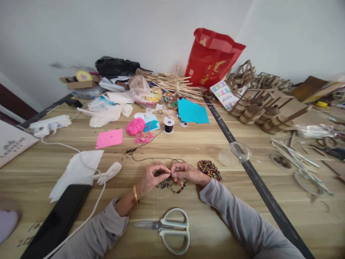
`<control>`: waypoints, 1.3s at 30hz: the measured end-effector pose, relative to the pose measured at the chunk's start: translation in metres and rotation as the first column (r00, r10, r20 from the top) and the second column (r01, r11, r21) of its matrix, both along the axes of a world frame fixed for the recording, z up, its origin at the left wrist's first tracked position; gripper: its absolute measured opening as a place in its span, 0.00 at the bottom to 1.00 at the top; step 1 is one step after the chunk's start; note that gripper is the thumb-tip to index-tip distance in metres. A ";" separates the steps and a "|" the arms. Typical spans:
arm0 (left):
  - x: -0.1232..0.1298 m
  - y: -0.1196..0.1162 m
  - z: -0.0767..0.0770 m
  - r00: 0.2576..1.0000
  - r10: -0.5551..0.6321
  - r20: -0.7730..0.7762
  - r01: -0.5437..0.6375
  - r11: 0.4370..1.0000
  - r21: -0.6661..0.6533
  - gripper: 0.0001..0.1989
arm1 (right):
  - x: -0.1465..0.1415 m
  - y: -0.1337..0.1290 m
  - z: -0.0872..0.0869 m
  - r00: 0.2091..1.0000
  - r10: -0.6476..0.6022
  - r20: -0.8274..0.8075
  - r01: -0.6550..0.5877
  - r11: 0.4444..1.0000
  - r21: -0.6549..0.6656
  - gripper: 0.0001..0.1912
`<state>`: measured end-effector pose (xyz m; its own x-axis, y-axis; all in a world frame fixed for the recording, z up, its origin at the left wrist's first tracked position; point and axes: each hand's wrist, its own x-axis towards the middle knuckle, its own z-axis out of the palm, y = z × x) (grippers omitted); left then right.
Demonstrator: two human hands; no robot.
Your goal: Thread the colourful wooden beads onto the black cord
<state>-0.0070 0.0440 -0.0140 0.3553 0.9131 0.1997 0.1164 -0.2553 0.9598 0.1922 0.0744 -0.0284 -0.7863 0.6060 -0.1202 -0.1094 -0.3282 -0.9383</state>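
The left grip (151, 177) and the right grip (188, 172) meet tip to tip, each closed to a narrow pinch, apparently on the strand (178, 190); whether a bead or bare cord sits between the fingertips is too small to tell. The strand hangs in a small loop just under the right grip, above the bench (210, 230). Loose-looking beads (164, 184) lie below the left grip, partly hidden by it.

If the pinch slackened, beads could slide off an unsecured end, should there be one. The cord (151, 158) lies slack beyond both grips and bends past dark clippings (129, 151); a pull could snag it there or tangle it with the beads. The right sleeve (237, 212), near the bead pile (209, 170), could drag it if the forearm swung outward.

The strand looks dark and thin, with small round beads in mixed red, yellow, green and blue tones along its lower curve and bare black line at its left.

Farther out, the scissors (159, 225) lie on the near side, blades pointing left. Beyond the grips stand a spool (169, 126) of black cord, pink yarn (135, 126) and a blue card (192, 110).
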 end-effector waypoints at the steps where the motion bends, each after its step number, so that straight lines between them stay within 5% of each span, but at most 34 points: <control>1: 0.000 0.000 0.000 1.000 0.001 -0.001 -0.001 1.000 0.002 0.04 | 0.000 0.000 0.000 1.000 -0.002 -0.002 0.002 1.000 0.000 0.16; 39: 0.001 0.000 0.001 1.000 0.002 -0.031 -0.002 1.000 -0.008 0.06 | 0.000 0.000 -0.001 1.000 -0.009 -0.015 0.009 1.000 0.006 0.15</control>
<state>-0.0057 0.0439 -0.0129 0.3592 0.9156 0.1808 0.1470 -0.2469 0.9578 0.1924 0.0743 -0.0298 -0.7824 0.6139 -0.1050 -0.1262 -0.3214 -0.9385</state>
